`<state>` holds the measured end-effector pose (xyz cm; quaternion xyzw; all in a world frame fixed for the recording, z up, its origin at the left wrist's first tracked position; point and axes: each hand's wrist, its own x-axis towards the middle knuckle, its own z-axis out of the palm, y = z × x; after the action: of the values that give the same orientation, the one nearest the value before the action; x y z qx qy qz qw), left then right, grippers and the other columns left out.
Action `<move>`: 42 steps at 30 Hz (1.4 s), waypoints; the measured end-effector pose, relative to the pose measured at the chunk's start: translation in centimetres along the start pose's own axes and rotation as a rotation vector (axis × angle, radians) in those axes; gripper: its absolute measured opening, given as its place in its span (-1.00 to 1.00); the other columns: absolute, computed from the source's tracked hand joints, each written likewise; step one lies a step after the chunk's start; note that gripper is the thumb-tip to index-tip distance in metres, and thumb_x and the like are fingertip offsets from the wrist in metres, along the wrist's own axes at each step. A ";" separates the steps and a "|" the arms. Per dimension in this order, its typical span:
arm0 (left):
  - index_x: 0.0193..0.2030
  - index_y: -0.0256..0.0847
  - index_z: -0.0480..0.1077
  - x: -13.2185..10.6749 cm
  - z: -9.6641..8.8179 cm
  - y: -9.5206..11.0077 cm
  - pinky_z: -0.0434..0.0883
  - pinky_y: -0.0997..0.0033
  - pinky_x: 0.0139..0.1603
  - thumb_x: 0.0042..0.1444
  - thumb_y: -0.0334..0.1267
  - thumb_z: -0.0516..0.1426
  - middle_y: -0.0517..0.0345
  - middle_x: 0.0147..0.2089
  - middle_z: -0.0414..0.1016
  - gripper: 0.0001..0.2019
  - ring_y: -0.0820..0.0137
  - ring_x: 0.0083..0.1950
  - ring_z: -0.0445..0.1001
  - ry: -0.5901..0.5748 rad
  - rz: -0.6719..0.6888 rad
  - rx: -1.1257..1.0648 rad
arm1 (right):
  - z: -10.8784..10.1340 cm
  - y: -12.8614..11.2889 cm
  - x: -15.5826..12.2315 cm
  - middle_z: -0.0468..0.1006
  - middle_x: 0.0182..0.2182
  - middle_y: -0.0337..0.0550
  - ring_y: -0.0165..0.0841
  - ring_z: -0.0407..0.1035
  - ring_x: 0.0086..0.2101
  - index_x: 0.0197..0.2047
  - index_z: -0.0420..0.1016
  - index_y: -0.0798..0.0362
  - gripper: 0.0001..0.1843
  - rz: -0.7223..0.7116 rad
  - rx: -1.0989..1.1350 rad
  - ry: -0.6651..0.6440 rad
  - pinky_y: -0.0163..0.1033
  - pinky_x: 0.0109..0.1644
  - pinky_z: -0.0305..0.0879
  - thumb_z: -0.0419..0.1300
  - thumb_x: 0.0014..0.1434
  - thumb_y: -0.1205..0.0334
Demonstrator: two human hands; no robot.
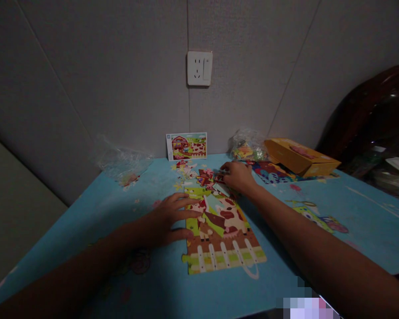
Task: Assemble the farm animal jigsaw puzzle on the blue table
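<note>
A partly joined jigsaw puzzle (224, 226) lies on the table, showing cows, grass and a white fence. My left hand (173, 217) rests at its left edge, fingers spread over the joined pieces. Beyond the puzzle's far edge my right hand (237, 176) has its fingers curled down around a dark reddish puzzle piece, mostly hidden by the fingers. Loose puzzle pieces (204, 177) lie just left of those fingertips. Behind them a small picture card (189, 147) of a barn and cows leans against the wall.
A blue patterned tablecloth (146, 274) covers the table. Crumpled clear plastic (123, 159) lies at the back left. A plastic bag of pieces (249, 148) and an orange box (301, 156) sit at the back right. A wall socket (199, 68) is above the card.
</note>
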<state>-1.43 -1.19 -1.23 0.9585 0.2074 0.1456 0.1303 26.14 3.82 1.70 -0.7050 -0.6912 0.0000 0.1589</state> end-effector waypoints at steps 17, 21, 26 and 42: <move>0.33 0.03 0.22 0.0 -0.8 0.8 0.19 -0.26 0.28 0.18 0.06 0.16 -0.06 0.42 0.14 -0.41 -0.07 0.39 0.12 -0.090 -0.036 0.014 | 0.2 0.4 -0.1 0.48 0.07 0.09 0.10 0.26 0.10 0.08 0.52 0.00 -0.56 -0.325 -0.084 -0.151 0.44 0.21 -0.18 0.13 0.16 0.10; 0.31 0.03 0.24 0.0 -0.8 0.8 0.20 -0.27 0.28 0.17 0.03 0.18 -0.05 0.41 0.16 -0.42 -0.06 0.39 0.13 -0.076 -0.039 0.005 | 0.2 0.4 0.0 0.49 0.00 0.07 0.05 0.25 0.08 -0.10 0.60 0.01 -0.69 -0.301 -0.081 -0.140 0.41 0.22 -0.17 0.18 0.14 0.10; 0.27 -0.01 0.29 -0.1 -0.8 0.6 0.19 -0.21 0.31 0.15 0.00 0.21 -0.06 0.40 0.19 -0.45 -0.02 0.39 0.15 -0.035 -0.027 -0.016 | 0.2 0.5 0.1 0.48 -0.05 0.07 0.01 0.27 0.05 -0.20 0.60 0.03 -0.79 -0.275 -0.072 -0.118 0.35 0.22 -0.11 0.17 0.14 0.20; 0.04 -0.15 0.43 0.2 -0.9 -0.4 0.34 0.15 0.19 0.23 -0.38 0.04 -0.04 0.12 0.42 -0.72 0.26 0.17 0.37 0.155 0.052 -0.085 | -0.4 -0.1 -0.1 0.56 -0.20 0.04 -0.09 0.36 -0.09 -0.32 0.59 0.07 -0.63 -0.163 0.069 0.086 -0.03 0.01 0.18 0.06 0.25 0.02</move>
<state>-1.70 -0.61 -0.51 0.9432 0.1855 0.2311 0.1505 26.16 3.68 2.05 -0.6397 -0.7385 -0.0191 0.2121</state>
